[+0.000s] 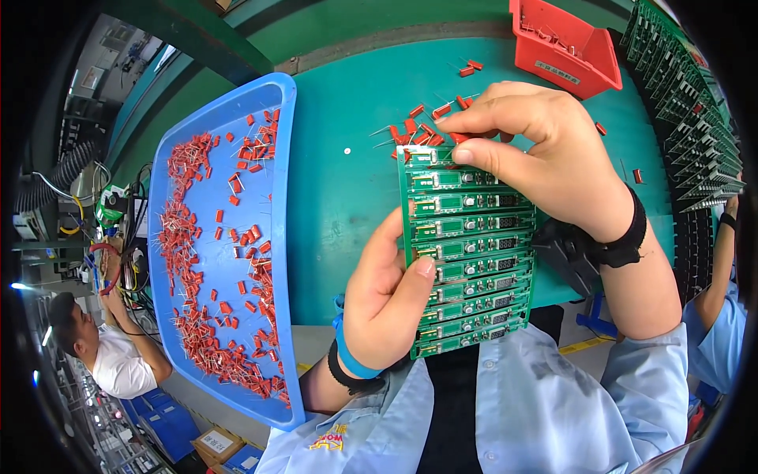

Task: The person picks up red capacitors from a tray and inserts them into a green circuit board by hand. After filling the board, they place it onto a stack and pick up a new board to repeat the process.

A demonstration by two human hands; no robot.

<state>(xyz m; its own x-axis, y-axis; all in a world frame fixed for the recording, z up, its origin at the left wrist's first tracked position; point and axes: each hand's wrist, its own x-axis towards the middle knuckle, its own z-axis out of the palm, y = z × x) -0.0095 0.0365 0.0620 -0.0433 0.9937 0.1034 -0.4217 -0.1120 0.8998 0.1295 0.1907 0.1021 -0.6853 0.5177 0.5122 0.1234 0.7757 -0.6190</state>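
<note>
My left hand [387, 296] grips the left edge of a green circuit board panel [466, 249], thumb on its face and fingers behind. The panel is made of several narrow boards in rows, each with small parts and a dark display. At its top row, my right hand [537, 142] pinches a red film capacitor [458, 137] between thumb and forefinger; its leads are hidden. Just beyond the panel's top edge, more loose red capacitors [410, 126] with thin wire leads lie on the green mat [347, 197].
A long blue tray [288, 237] full of red capacitors stands at the left. At the far right are a red bin [568, 75] with parts in it and a rack of upright circuit boards [687, 110]. Other people [118, 355] sit at the left and right edges.
</note>
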